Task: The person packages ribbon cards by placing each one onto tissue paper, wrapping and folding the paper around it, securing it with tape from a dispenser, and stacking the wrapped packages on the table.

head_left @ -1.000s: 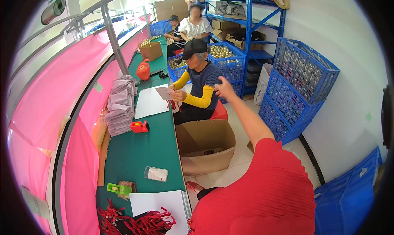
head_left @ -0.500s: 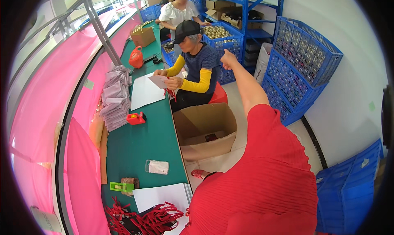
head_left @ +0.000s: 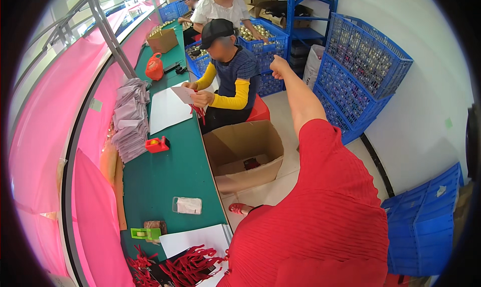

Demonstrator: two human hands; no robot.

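My right arm stretches forward in a red sleeve. My right hand (head_left: 279,67) is raised in the air with its fingers curled in and nothing seen in it. Behind it, apart from it, stand stacked blue crates (head_left: 345,69). My left hand is out of view. To the left a seated person (head_left: 230,81) in a dark cap and yellow arm sleeves holds a pale card (head_left: 183,93) with red cords hanging below. On the green table (head_left: 175,174) close to me lie a pile of red cords with black tags (head_left: 193,267), white sheets (head_left: 173,242) and a clear phone case (head_left: 187,205).
A cardboard box (head_left: 270,142) stands open beside the table. A red tape dispenser (head_left: 157,145), a green one (head_left: 145,233) and stacked grey-white packets (head_left: 131,119) rest along the table. Farther back, another person (head_left: 220,9) stands by a crate of gold balls (head_left: 257,32). Folded blue crates (head_left: 423,227) lean right.
The whole view has shifted slightly, so most things sit farther left and higher. My right hand stays raised and curled. The standing person's arm now reaches down to the gold balls.
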